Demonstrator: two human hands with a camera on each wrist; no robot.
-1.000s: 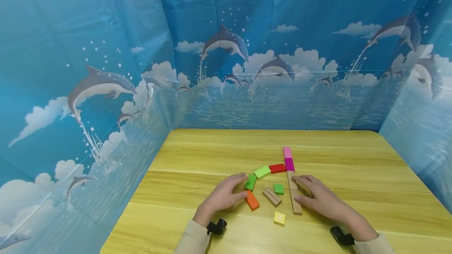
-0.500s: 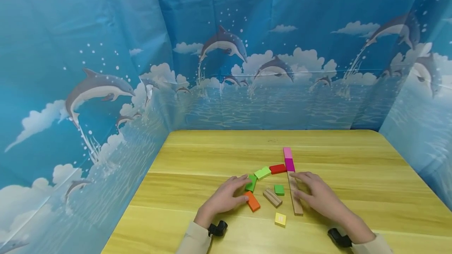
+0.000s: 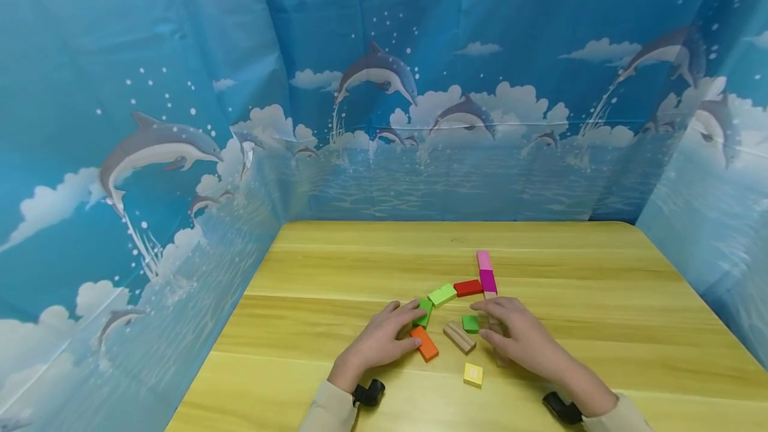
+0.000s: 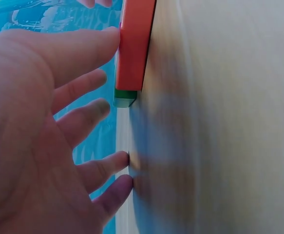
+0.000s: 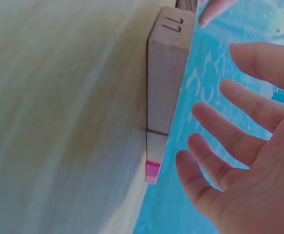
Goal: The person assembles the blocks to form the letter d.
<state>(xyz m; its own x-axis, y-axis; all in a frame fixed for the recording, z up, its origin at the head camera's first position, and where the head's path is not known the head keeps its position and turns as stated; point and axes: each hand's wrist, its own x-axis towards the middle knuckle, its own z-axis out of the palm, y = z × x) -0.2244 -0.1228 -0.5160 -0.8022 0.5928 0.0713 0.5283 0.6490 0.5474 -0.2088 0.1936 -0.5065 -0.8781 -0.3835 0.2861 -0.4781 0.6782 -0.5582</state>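
Beside the left end of a curve of blocks is my left hand (image 3: 381, 337), fingers spread. Its thumb touches the orange block (image 3: 425, 345), seen again as the orange block (image 4: 134, 46) in the left wrist view; its fingers lie over the green block (image 3: 423, 323). My right hand (image 3: 521, 339) hovers with loosely bent fingers above a row of plain wooden blocks, largely hidden in the head view. From the right wrist, the nearest wooden block (image 5: 167, 90) shows apart from the fingers. A small green block (image 3: 471, 324) lies just left of the right fingertips.
Light green (image 3: 443, 295) and red (image 3: 468, 288) blocks continue the curve toward magenta (image 3: 488, 281) and pink (image 3: 484, 261) blocks. Between the hands lie a grooved wooden block (image 3: 459, 338) and a yellow block (image 3: 473, 375). A dolphin-print curtain (image 3: 420, 179) stands behind the wooden table (image 3: 336, 265).
My right hand has shifted left from beside the plain wooden row to above it, now covering most of it. My left hand stays nearly in place, and the blocks keep their arrangement.
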